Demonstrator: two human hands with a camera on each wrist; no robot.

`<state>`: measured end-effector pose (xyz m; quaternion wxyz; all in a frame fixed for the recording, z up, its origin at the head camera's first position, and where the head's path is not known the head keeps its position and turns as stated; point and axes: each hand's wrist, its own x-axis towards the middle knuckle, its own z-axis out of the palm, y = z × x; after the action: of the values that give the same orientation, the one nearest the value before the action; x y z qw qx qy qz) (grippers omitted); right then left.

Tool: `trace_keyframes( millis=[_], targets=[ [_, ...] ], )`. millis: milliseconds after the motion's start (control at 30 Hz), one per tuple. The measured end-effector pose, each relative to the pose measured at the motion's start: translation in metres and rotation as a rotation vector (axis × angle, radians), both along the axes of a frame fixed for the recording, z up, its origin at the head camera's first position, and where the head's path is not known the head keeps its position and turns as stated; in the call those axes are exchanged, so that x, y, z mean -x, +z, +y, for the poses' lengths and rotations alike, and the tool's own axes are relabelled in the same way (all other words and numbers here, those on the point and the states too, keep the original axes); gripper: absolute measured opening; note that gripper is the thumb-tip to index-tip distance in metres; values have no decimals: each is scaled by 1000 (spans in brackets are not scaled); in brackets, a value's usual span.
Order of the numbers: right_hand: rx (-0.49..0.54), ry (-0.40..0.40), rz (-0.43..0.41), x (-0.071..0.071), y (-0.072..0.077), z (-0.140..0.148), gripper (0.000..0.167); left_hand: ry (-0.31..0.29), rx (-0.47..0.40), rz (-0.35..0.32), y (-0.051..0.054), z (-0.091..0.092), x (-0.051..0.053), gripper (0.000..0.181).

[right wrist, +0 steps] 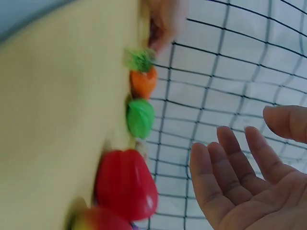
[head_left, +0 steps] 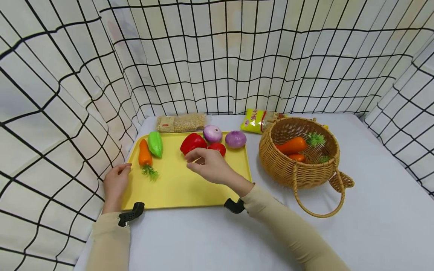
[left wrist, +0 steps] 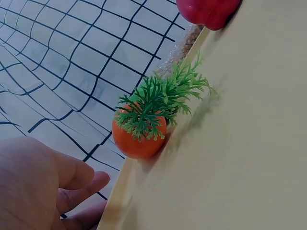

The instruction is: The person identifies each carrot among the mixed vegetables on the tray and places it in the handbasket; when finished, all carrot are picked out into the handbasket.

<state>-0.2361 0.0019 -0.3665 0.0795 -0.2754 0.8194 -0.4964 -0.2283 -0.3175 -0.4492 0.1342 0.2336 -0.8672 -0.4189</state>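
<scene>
My left hand [head_left: 116, 182] is at the left rim of a yellow tray [head_left: 169, 194], its fingertips touching or very near the edge. Just beyond it lie an orange carrot [head_left: 144, 152] with leafy green top and a green ribbed vegetable [head_left: 155, 144]. Over the tray's middle hovers my right hand [head_left: 213, 167], fingers loosely bent, palm bare in the right wrist view. Nearest to it are a red bell pepper [head_left: 193, 143] and a round red piece [head_left: 218, 148], partly hidden by the hand. Two purple onions [head_left: 213, 133] sit at the tray's back right.
Right of the tray stands a wicker basket [head_left: 305, 177] holding carrots [head_left: 293, 146], its handle lowered toward the front. Behind the tray lie a clear bag of grains [head_left: 181, 123] and a yellow packet [head_left: 254, 120]. Black netting [head_left: 207, 60] encloses the white table at back and sides.
</scene>
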Motion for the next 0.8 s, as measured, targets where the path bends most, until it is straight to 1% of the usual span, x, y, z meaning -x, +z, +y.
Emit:
trace_keyframes(
  millis=[133,300,467,633,800],
  targets=[
    [-15,-1,6,3,-10,-29,21,-4,-6,1,2,1,4,41],
    [-26,-23,-4,2,-25,-63,24,3,-35,-19,4,2,5,42],
    [3,-107,-29,4,-39,-89,22,-7,-31,-37,2,1,3,45],
    [47,-193,-64,12,-46,-110,18,-3,-28,-31,0,0,4,44],
    [19,-254,-102,22,-52,-132,20,13,-26,-21,0,-1,1,43]
  ],
)
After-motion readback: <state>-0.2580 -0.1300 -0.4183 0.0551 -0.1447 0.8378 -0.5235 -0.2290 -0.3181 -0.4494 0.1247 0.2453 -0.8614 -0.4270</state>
